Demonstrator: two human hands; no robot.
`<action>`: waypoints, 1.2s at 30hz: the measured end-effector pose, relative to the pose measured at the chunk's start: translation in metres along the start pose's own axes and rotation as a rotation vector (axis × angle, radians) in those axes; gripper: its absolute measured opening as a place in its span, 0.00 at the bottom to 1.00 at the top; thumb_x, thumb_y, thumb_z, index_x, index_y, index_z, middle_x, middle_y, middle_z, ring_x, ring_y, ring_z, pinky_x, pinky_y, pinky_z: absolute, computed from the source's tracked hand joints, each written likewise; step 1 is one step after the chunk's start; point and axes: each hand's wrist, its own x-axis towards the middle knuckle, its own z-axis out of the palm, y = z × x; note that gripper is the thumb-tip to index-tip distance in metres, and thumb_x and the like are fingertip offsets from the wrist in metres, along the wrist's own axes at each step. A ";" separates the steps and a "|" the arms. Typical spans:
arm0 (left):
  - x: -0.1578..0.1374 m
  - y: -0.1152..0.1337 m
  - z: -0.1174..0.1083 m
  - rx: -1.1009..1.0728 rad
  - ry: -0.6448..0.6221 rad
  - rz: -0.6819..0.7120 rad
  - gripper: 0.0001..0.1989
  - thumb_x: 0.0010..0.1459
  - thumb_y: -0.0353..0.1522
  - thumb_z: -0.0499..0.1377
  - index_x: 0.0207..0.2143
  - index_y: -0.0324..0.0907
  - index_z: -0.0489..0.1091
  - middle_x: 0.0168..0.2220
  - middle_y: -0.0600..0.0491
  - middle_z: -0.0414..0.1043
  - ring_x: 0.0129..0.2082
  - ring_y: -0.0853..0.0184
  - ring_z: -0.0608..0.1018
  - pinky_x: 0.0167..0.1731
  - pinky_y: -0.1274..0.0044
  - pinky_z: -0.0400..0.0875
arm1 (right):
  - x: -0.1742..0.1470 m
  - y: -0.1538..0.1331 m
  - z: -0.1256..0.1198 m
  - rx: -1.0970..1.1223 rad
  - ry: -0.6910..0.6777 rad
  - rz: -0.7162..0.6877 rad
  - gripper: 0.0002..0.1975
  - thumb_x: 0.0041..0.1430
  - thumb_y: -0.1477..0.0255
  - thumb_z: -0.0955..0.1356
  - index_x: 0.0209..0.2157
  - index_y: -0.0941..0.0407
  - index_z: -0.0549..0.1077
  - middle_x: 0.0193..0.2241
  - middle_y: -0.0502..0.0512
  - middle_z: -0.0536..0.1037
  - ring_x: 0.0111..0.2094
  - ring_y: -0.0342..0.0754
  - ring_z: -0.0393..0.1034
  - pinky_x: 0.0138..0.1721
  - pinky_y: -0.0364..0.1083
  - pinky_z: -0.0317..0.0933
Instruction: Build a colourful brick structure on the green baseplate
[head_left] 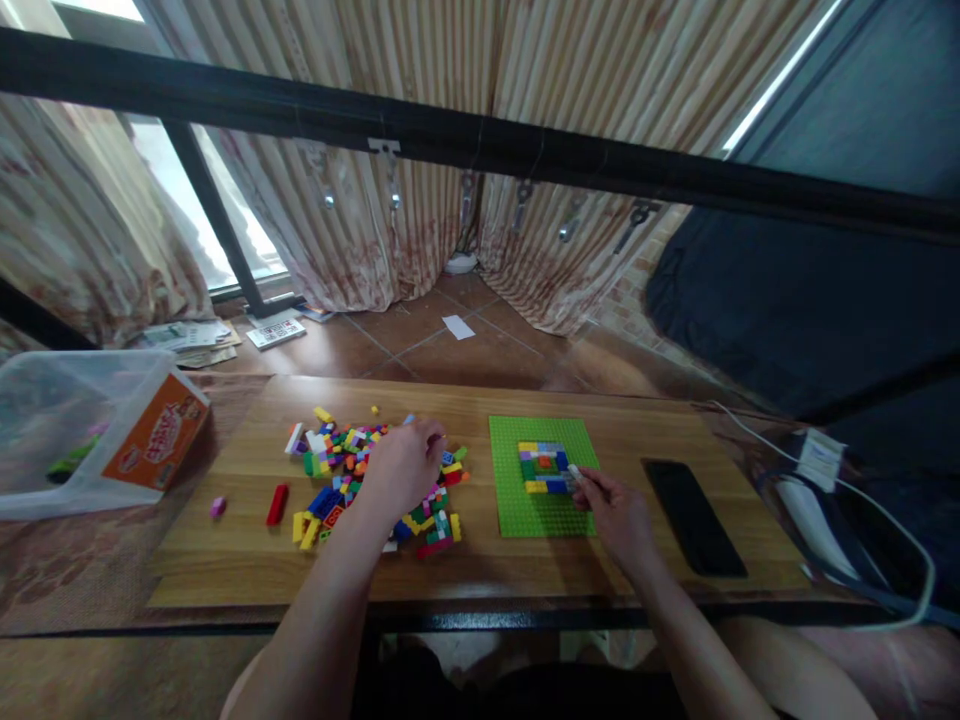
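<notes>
My right hand (613, 508) pinches a small whitish toy brick (574, 472) at the right side of a low, square-shaped brick build (531, 468). The build has yellow, blue, green and grey bricks, with an orange-red one in its middle. It sits on a green studded baseplate (516, 516). Over the loose pile of coloured bricks (334, 500), to the left of the baseplate, is my left hand (409, 462). Its fingers are curled together and point away from me; anything between them is hidden, as are the bricks beneath.
A black phone (694, 515) lies on the wooden board (480, 575), right of the baseplate. Apart from the pile are a red brick (277, 504) and a pink brick (217, 507). A clear plastic bin (56, 375) with an orange label stands far left. A white cable (892, 500) runs at right.
</notes>
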 end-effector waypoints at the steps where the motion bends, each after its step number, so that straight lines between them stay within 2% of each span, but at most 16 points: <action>1: 0.000 0.000 0.001 0.008 -0.003 0.005 0.12 0.62 0.33 0.50 0.34 0.43 0.73 0.31 0.51 0.76 0.31 0.66 0.76 0.31 0.78 0.63 | 0.000 0.000 0.001 -0.030 -0.005 -0.016 0.22 0.57 0.57 0.63 0.41 0.60 0.76 0.25 0.57 0.78 0.27 0.52 0.73 0.32 0.49 0.66; 8: 0.001 -0.002 0.003 0.031 -0.006 -0.001 0.13 0.62 0.34 0.49 0.36 0.44 0.73 0.31 0.51 0.76 0.30 0.65 0.76 0.30 0.77 0.62 | 0.009 -0.007 0.004 -0.206 0.032 -0.208 0.17 0.59 0.62 0.61 0.36 0.57 0.76 0.33 0.59 0.80 0.35 0.52 0.73 0.39 0.50 0.64; 14: 0.002 -0.005 0.004 0.020 0.010 0.000 0.13 0.62 0.34 0.49 0.36 0.44 0.73 0.31 0.51 0.76 0.30 0.66 0.76 0.30 0.77 0.62 | 0.019 -0.007 0.005 -0.219 0.025 -0.252 0.16 0.59 0.63 0.61 0.35 0.57 0.76 0.34 0.59 0.79 0.36 0.51 0.73 0.40 0.50 0.63; 19: 0.002 -0.004 0.003 0.029 -0.004 -0.012 0.13 0.62 0.34 0.49 0.37 0.44 0.73 0.33 0.50 0.76 0.31 0.66 0.76 0.31 0.78 0.63 | 0.024 -0.003 0.014 -0.206 -0.049 -0.333 0.14 0.60 0.63 0.62 0.33 0.56 0.76 0.35 0.57 0.78 0.37 0.51 0.71 0.40 0.49 0.63; 24: 0.003 -0.004 0.003 0.033 -0.007 -0.016 0.13 0.62 0.33 0.49 0.37 0.44 0.73 0.33 0.51 0.77 0.33 0.66 0.77 0.33 0.78 0.64 | 0.028 0.007 0.023 -0.262 0.019 -0.404 0.13 0.60 0.63 0.63 0.31 0.54 0.76 0.35 0.57 0.77 0.40 0.53 0.67 0.44 0.52 0.61; 31: 0.003 -0.007 0.006 0.053 -0.006 -0.012 0.14 0.62 0.34 0.48 0.37 0.45 0.73 0.32 0.51 0.77 0.32 0.65 0.77 0.32 0.77 0.64 | 0.028 0.012 0.032 -0.246 0.129 -0.417 0.13 0.58 0.62 0.65 0.31 0.54 0.78 0.36 0.59 0.73 0.42 0.54 0.65 0.44 0.53 0.61; 36: 0.003 -0.007 0.006 0.077 -0.008 0.007 0.14 0.62 0.33 0.47 0.35 0.45 0.73 0.32 0.51 0.77 0.32 0.65 0.77 0.31 0.77 0.63 | 0.031 0.012 0.031 -0.189 0.169 -0.362 0.12 0.56 0.62 0.66 0.29 0.54 0.76 0.34 0.58 0.74 0.39 0.52 0.67 0.43 0.52 0.61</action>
